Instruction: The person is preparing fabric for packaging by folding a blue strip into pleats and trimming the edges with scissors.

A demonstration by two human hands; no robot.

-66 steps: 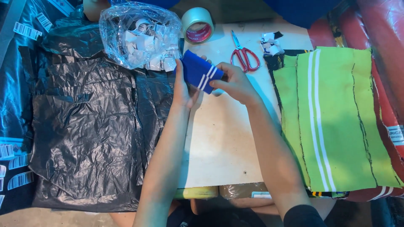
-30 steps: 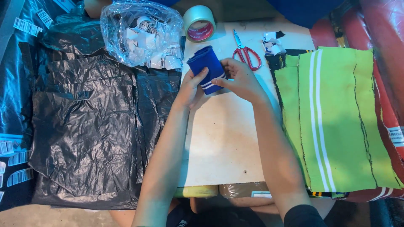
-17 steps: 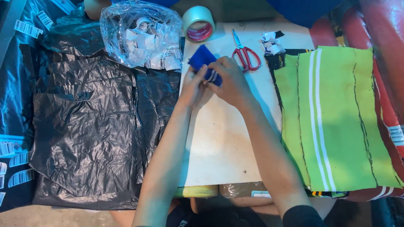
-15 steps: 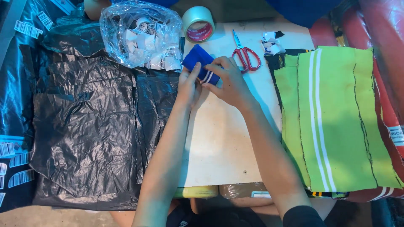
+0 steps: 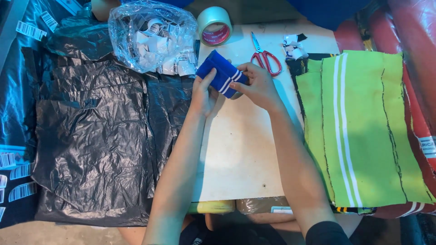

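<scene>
Left hand point(image 5: 203, 93): grip clamped on the near-left end of the blue cloth point(image 5: 221, 76).
Right hand point(image 5: 259, 86): grip clamped on its right end.
Cloth axis: slants from far-left to near-right, between both hands, above the worktop point(image 5: 240, 154).

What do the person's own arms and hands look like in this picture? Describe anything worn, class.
Both forearms are bare from wrist to elbow. The left hand and the right hand wear no gloves, and no rings, watch or bracelet can be seen. At the bottom edge, a dark sleeve shows on the right upper arm. The left arm shows no sleeve within view.
</scene>
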